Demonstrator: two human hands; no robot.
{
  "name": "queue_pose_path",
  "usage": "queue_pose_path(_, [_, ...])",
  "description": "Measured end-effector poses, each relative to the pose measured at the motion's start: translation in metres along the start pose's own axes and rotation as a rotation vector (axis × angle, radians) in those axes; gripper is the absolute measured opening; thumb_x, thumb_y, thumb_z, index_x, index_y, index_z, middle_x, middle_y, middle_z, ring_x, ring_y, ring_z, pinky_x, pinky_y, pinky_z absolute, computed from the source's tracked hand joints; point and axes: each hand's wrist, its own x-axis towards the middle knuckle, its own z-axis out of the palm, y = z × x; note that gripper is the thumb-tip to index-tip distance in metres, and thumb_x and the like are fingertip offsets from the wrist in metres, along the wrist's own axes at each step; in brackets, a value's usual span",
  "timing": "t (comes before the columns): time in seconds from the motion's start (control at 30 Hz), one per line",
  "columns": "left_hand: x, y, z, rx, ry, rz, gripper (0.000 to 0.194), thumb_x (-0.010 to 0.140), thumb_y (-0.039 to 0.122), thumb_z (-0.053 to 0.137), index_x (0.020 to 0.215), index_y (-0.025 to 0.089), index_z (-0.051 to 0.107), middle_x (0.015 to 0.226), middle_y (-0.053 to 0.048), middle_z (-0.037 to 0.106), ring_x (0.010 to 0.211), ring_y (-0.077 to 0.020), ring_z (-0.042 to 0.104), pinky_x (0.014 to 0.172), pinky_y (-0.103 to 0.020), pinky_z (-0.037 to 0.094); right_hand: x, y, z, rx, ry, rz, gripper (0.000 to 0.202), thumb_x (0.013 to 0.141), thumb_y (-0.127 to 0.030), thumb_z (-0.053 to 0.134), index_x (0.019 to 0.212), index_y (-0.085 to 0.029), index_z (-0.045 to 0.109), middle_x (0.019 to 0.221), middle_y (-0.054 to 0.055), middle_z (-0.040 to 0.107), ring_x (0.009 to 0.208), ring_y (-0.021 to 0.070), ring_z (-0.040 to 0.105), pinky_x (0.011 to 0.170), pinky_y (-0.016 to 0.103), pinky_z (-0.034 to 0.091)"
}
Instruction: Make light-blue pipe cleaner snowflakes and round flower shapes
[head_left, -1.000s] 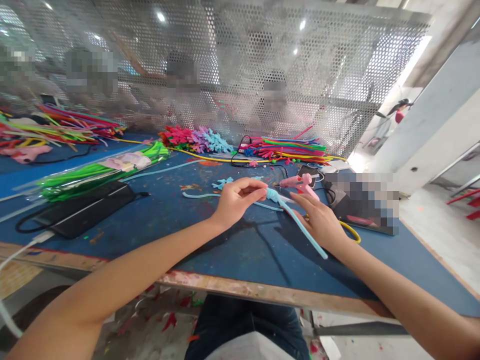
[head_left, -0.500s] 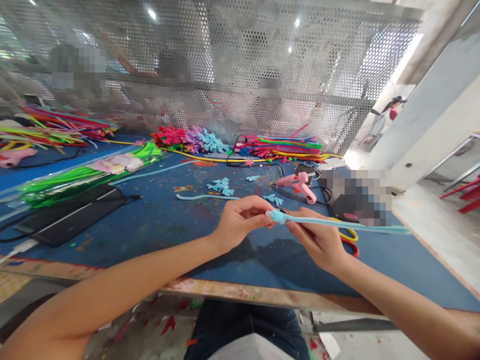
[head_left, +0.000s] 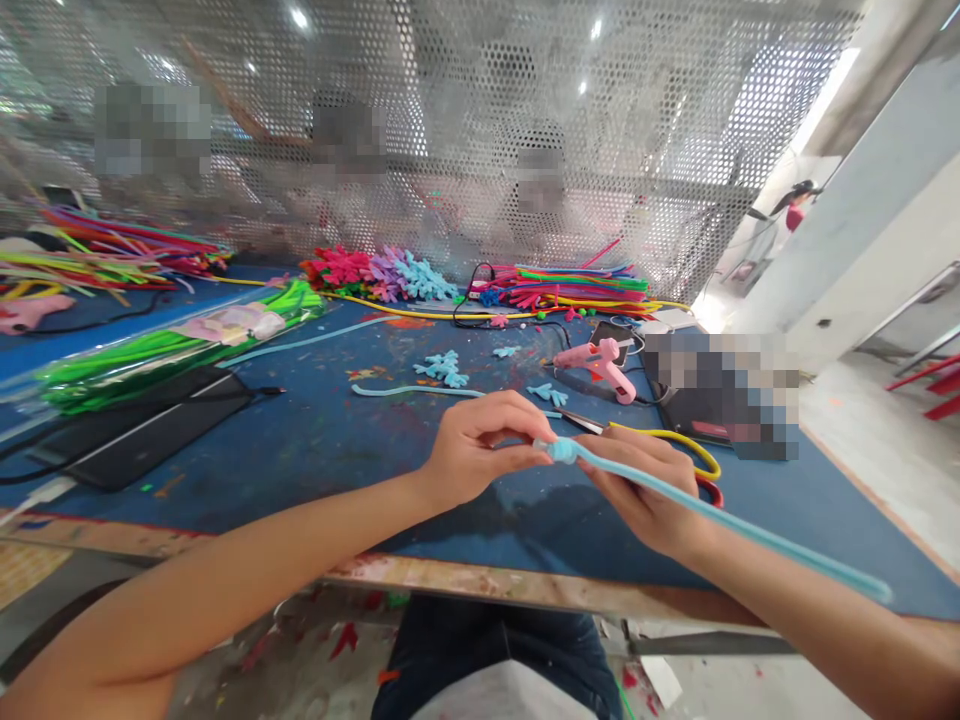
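A light blue pipe cleaner point(head_left: 750, 523) is wound into a tight little coil point(head_left: 564, 451) at one end. My left hand point(head_left: 471, 452) pinches that coiled end between thumb and fingertips. On the other side of the coil, my right hand point(head_left: 649, 490) is closed, its thumb and fingers at the spot where the straight length leaves. The long tail runs over the right hand and wrist, sloping down to the right. Just behind the right hand lie scissors point(head_left: 697, 450) with yellow and red handles, partly covered by it.
A pink glue gun point(head_left: 600, 362) stands beyond my hands. Small light blue branched pieces point(head_left: 442, 368) and another pipe cleaner point(head_left: 409, 391) lie on the blue tabletop point(head_left: 300, 480). A bag of green pipe cleaners point(head_left: 165, 350) and a black power bank point(head_left: 142, 430) are at left.
The pipe cleaner's tail has swung down and toward me at its right end. Both hands have shifted slightly, the coil moving a little right and down.
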Motion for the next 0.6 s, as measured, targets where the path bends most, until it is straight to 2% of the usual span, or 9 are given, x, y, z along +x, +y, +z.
queue_pose_path(0.2, [0.0, 0.001, -0.002, 0.079, -0.037, 0.048, 0.019, 0.065, 0.01, 0.072, 0.081, 0.017, 0.068, 0.077, -0.005, 0.064, 0.071, -0.0127, 0.06, 0.061, -0.022, 0.047, -0.001, 0.001, 0.0, -0.026, -0.014, -0.02, 0.025, 0.081, -0.01, 0.053, 0.105, -0.016, 0.056, 0.066, 0.001, 0.05, 0.055, 0.0097, 0.042, 0.052, 0.023, 0.034])
queue_pose_path(0.3, [0.001, 0.003, -0.002, 0.128, -0.042, 0.035, 0.018, 0.066, 0.011, 0.071, 0.082, 0.017, 0.068, 0.078, -0.005, 0.064, 0.069, -0.0117, 0.059, 0.059, -0.02, 0.047, -0.001, 0.001, 0.0, -0.057, -0.01, -0.024, 0.024, 0.081, -0.011, 0.053, 0.104, -0.017, 0.057, 0.067, 0.001, 0.051, 0.055, 0.0099, 0.043, 0.052, 0.023, 0.035])
queue_pose_path(0.43, [0.005, 0.005, -0.002, 0.207, -0.044, -0.063, 0.011, 0.071, 0.015, 0.068, 0.082, 0.017, 0.068, 0.079, -0.004, 0.064, 0.066, -0.0097, 0.058, 0.053, -0.017, 0.044, 0.003, 0.004, -0.002, -0.106, 0.025, -0.028, 0.023, 0.082, -0.011, 0.052, 0.103, -0.017, 0.058, 0.065, 0.0, 0.05, 0.053, 0.0089, 0.043, 0.051, 0.022, 0.036])
queue_pose_path(0.6, [0.009, 0.003, -0.006, 0.247, -0.163, -0.206, 0.019, 0.081, 0.019, 0.055, 0.096, 0.017, 0.066, 0.086, -0.006, 0.064, 0.07, -0.0104, 0.061, 0.063, -0.019, 0.049, 0.007, 0.016, -0.007, -0.217, 0.019, -0.072, 0.022, 0.083, -0.013, 0.051, 0.104, -0.015, 0.058, 0.067, 0.002, 0.053, 0.055, 0.0092, 0.046, 0.053, 0.022, 0.037])
